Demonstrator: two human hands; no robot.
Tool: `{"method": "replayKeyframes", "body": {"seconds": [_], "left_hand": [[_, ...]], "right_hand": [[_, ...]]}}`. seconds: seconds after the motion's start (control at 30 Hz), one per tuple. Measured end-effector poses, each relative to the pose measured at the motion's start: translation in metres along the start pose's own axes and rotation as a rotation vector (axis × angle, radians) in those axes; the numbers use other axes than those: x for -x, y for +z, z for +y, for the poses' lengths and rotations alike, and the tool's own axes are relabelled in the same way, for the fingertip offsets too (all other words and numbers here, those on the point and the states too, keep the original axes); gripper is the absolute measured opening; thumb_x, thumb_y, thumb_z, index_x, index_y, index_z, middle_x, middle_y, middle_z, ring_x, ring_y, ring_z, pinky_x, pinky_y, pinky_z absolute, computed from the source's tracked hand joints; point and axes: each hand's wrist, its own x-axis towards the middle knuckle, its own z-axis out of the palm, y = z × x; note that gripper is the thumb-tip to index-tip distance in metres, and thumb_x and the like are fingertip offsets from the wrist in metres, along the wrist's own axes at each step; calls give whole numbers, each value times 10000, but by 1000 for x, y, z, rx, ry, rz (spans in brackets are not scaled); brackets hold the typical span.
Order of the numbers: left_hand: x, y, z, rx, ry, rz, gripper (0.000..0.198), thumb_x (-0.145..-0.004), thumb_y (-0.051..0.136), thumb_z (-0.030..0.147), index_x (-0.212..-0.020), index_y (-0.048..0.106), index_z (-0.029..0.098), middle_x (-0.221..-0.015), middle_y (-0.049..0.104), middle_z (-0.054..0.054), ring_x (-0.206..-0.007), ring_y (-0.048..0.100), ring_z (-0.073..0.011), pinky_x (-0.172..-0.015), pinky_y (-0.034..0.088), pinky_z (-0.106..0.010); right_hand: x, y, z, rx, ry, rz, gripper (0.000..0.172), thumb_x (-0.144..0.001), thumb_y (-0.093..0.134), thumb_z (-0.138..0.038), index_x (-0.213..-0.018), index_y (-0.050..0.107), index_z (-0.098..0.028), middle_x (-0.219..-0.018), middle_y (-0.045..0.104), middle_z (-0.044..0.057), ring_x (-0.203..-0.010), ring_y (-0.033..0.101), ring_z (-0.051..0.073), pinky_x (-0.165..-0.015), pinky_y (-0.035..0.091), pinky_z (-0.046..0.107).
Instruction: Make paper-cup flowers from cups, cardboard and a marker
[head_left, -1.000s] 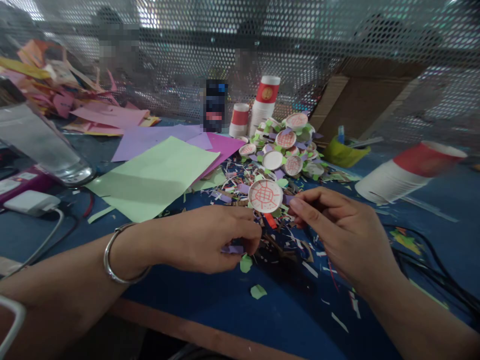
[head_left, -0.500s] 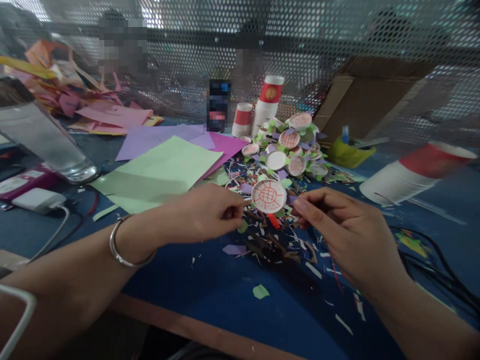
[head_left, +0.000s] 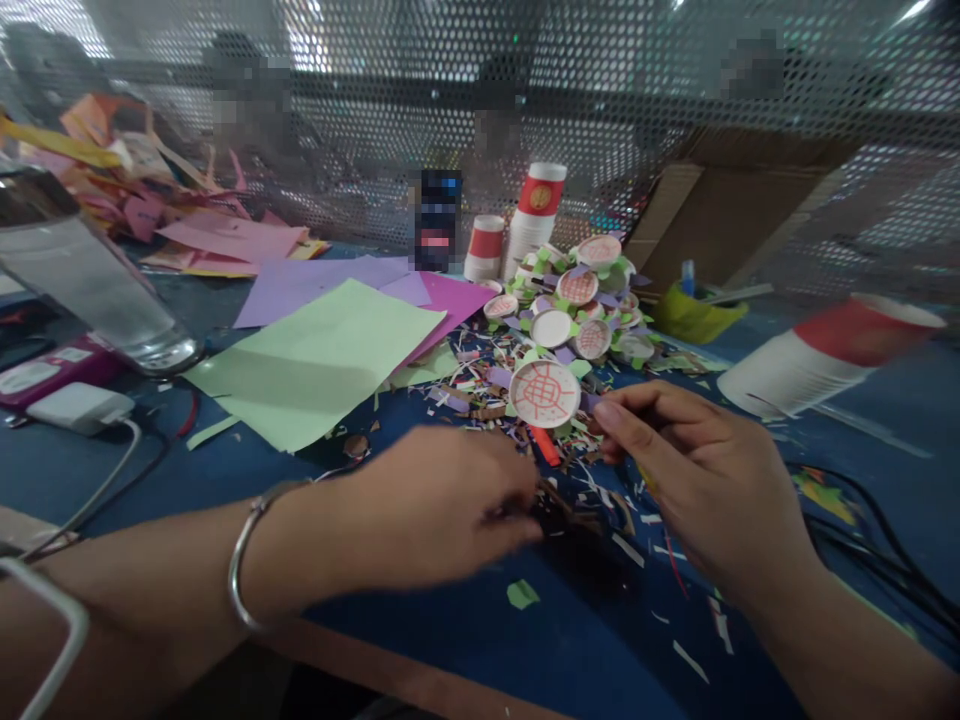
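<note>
Table (head_left: 570, 655) | toward far edge: paper (head_left: 236, 237), cups (head_left: 531, 228), discs (head_left: 551, 328) | toward left edge: bottle (head_left: 109, 300) | toward near edge: green scrap (head_left: 523, 594)

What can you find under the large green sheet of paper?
Purple paper and a magenta sheet stick out from under the green sheet at its far and right edges. Their covered parts, and anything else beneath, cannot be seen.

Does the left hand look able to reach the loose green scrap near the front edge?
Probably yes: the green scrap lies uncovered on the blue table, close to the left hand, with nothing visible between them. Blur hides whether that hand holds anything.
</note>
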Motion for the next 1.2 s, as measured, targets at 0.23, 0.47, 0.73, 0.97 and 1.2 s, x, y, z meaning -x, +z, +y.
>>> {"method": "replayKeyframes", "body": {"seconds": [0.23, 0.47, 0.73, 0.97, 1.2], "left_hand": [[10, 36, 16, -183, 198, -81, 233, -896, 708, 375, -979, 601, 185, -974, 682, -49, -789, 675, -226, -508, 440, -331], [12, 34, 10, -166, 132, -157, 210, -913, 685, 361, -988, 593, 188, -1006, 679, -64, -817, 689, -243, -498, 431, -341], [14, 32, 8, -127, 164, -168, 101, -899, 657, 234, -925, 573, 183, -948, 683, -58, -800, 676, -229, -464, 368, -340], [10, 9, 14, -59, 86, -215, 96, -940, 536, 195, -851, 568, 183, -996, 695, -88, -868, 678, -233, -573, 445, -338], [3, -17, -29, -58, -163, 32, 65, -870, 556, 193, -848, 616, 188, -843, 666, -22, -739, 581, -166, -626, 366, -290]], "right_hand": [[-2, 0, 8, -36, 41, 32, 232, -898, 699, -472, -839, 724, -249, -705, 690, -15, -601, 619, 119, -541, 475, 210], [-3, 1, 7, 8, 58, 24, 240, -897, 690, -477, -818, 717, -252, -679, 679, -16, -581, 614, 124, -532, 469, 220], [-2, 0, 6, 25, 22, 33, 243, -898, 683, -477, -811, 713, -253, -662, 672, -18, -573, 615, 122, -533, 478, 220], [-3, 0, 4, 37, 14, 36, 224, -900, 680, -463, -809, 711, -260, -656, 674, -23, -572, 623, 121, -517, 474, 213], [-2, -1, 0, 80, -32, 49, 179, -905, 671, -391, -790, 708, -259, -622, 683, -20, -541, 619, 129, -497, 467, 225]]}}
